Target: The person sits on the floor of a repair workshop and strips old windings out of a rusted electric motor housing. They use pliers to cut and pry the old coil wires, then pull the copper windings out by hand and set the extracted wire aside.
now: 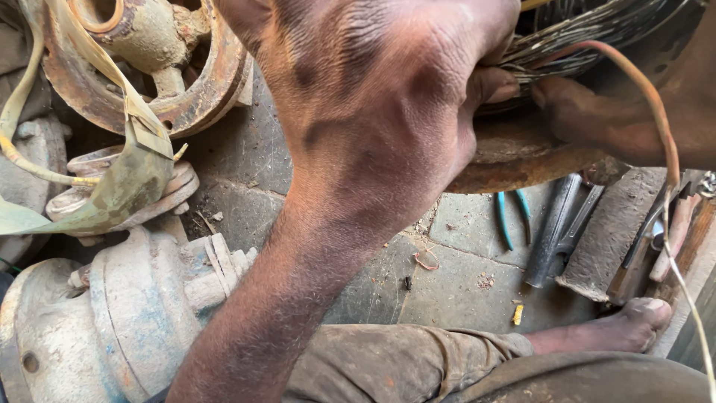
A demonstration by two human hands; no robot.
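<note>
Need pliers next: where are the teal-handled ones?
Head view, right of centre: the teal-handled pliers lie on the stone floor, just left of a dark metal bar, under the rusty rim.

Showing rust-brown on the flange at far left. Wearing flaking blue over grey on the motor housing near left. Glinting dark grey, finely striped, in the wire coil far right. Showing teal on the plier handles, copper-orange on the loose wire.

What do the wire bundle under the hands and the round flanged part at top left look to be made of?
Wire bundle: thin metal strands, dull grey and shiny in places, likely enamelled winding wire. Flanged part: probably iron or steel, judging by its orange-brown rust crust and pitted surface.
</note>
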